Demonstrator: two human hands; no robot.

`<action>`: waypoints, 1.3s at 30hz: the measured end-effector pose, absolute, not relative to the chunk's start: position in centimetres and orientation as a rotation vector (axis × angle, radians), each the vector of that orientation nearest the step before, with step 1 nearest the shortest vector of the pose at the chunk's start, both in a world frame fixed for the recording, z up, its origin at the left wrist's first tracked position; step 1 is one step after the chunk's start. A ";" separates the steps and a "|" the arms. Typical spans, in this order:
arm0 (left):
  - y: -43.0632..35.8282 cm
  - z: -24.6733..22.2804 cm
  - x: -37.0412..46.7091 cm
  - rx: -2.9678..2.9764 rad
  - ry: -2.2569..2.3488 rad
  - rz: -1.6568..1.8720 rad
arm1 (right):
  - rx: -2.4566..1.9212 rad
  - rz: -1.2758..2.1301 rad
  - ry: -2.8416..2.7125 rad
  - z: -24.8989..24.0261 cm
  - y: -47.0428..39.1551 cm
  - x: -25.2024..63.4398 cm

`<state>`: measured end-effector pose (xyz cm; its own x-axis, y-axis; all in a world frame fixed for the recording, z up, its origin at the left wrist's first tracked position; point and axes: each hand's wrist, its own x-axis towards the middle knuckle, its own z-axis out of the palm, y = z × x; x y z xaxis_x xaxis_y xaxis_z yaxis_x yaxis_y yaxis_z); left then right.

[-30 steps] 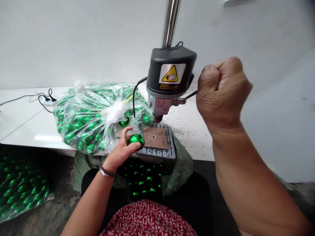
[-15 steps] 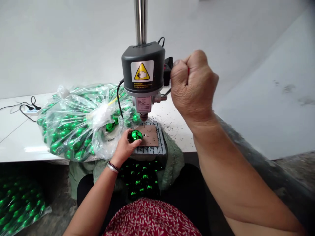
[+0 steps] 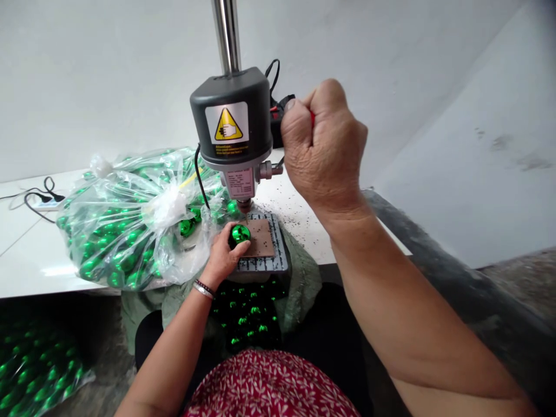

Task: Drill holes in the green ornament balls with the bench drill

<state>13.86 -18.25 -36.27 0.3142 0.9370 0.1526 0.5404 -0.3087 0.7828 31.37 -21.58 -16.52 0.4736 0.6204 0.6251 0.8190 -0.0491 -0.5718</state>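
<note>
A shiny green ball (image 3: 240,233) is held between the thumb and fingers of my left hand (image 3: 223,253), over the brown board (image 3: 263,238) on the drill press base (image 3: 280,255). Just above the ball is the drill chuck (image 3: 244,206), with a thin bit under it. The dark drill press head (image 3: 231,124) bears a yellow warning sticker. My right hand (image 3: 324,147) is raised at its right side, closed in a fist round a handle with a red part; most of the handle is hidden.
Clear plastic bags of green balls (image 3: 117,231) lie on the white table (image 3: 35,260) at the left, near a power strip (image 3: 48,204). More green balls (image 3: 249,315) sit below the base. Another bag (image 3: 39,365) is at lower left. Dark shavings dot the table.
The view has shifted, so the drill press sits further left in the picture. The ball in my left hand is now nearer to the bit and covers the hole in the board.
</note>
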 end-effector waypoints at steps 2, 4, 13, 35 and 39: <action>-18.2 -36.3 13.8 1.946 1.284 0.854 | -1.740 -0.259 -1.225 -16.6 -21.5 31.4; -18.1 -36.2 13.6 1.916 1.242 0.886 | -1.740 -0.263 -1.228 -16.7 -21.5 31.3; -17.6 -35.8 13.8 1.831 1.269 0.856 | -1.615 -0.283 -1.219 -16.9 -21.2 31.7; -16.6 -35.5 15.5 1.952 1.317 0.778 | -1.661 -0.272 -1.265 -16.9 -21.5 31.7; -16.8 -36.0 15.5 1.894 1.327 0.853 | -1.654 -0.316 -1.262 -17.2 -21.6 31.9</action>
<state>15.51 -16.80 -36.02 0.2710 0.9530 0.1356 0.5196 -0.2635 0.8128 31.92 -21.57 -17.24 0.4233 0.5821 0.6942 0.8405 0.0338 -0.5408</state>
